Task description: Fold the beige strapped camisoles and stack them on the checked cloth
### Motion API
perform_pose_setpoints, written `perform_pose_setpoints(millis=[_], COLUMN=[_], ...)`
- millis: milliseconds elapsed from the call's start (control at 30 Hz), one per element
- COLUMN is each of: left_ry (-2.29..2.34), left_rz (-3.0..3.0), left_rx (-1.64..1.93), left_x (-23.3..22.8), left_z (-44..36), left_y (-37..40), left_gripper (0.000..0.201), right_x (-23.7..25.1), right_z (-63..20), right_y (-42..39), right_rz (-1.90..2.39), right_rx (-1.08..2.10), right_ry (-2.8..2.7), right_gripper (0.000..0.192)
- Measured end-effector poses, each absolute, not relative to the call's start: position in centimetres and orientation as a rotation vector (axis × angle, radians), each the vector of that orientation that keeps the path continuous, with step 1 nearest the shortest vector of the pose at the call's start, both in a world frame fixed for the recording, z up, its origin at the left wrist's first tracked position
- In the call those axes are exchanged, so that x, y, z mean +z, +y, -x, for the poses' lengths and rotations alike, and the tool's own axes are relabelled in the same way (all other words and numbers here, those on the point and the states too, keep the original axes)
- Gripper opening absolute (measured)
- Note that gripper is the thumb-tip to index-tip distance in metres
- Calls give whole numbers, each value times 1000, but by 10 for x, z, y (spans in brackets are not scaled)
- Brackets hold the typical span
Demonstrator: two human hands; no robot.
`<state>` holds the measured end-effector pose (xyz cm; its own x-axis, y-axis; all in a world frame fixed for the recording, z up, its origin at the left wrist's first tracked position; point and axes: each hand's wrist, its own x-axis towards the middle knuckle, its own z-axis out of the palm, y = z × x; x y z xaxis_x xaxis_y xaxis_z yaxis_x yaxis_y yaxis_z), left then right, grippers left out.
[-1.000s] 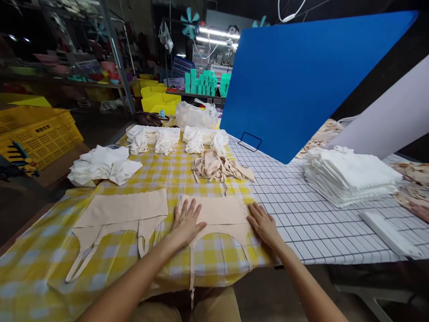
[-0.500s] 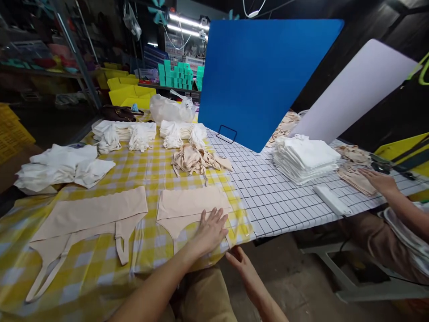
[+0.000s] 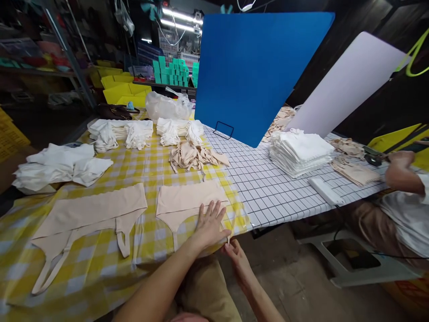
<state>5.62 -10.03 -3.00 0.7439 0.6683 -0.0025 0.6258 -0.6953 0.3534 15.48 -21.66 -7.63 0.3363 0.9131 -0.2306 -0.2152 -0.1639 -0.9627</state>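
Note:
A beige camisole top [image 3: 187, 197] lies flat near the table's front edge, its straps toward me. My left hand [image 3: 211, 226] rests spread and flat on its right part, partly covering it. At the table edge, just right of that, my right hand [image 3: 237, 259] pinches the end of the top's right shoulder strap [image 3: 228, 239]. To the left, a second beige camisole top [image 3: 97, 210] is laid out with both straps hanging toward me. Behind the first top sits a crumpled heap of beige tops [image 3: 191, 155].
Folded white tops [image 3: 120, 129] and a loose white pile [image 3: 60, 163] lie on the yellow checked cloth [image 3: 150, 167]. A blue board [image 3: 258, 76] stands at the table's back. Right of it are a white stack [image 3: 300, 152], a white power strip [image 3: 325, 191] and a co-worker's arm [image 3: 402, 172].
My right hand has closed its fingers on the strap at the table edge. My left hand stays on the top. The co-worker's hand has moved right, off the beige pile.

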Motion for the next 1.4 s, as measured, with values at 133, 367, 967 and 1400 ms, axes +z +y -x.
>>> perform_pose_setpoints(millis=[133, 367, 967, 1400], left_ry=[1012, 1003, 1003, 567], left_rz=[-2612, -2593, -2549, -1999], left_rx=[156, 138, 197, 412], left_x=[-27, -23, -11, 50], left_z=[-56, -55, -53, -50], left_y=[-101, -102, -105, -116], left_gripper=[72, 74, 60, 70], right_x=[-65, -24, 87, 115], right_z=[-160, -187, -226, -220], right_y=[-233, -263, -235, -188], right_rz=[1610, 2011, 1834, 1703], right_rx=[1011, 293, -184, 197], right_ry=[-996, -1498, -1868, -1961], right_gripper=[41, 45, 25, 17])
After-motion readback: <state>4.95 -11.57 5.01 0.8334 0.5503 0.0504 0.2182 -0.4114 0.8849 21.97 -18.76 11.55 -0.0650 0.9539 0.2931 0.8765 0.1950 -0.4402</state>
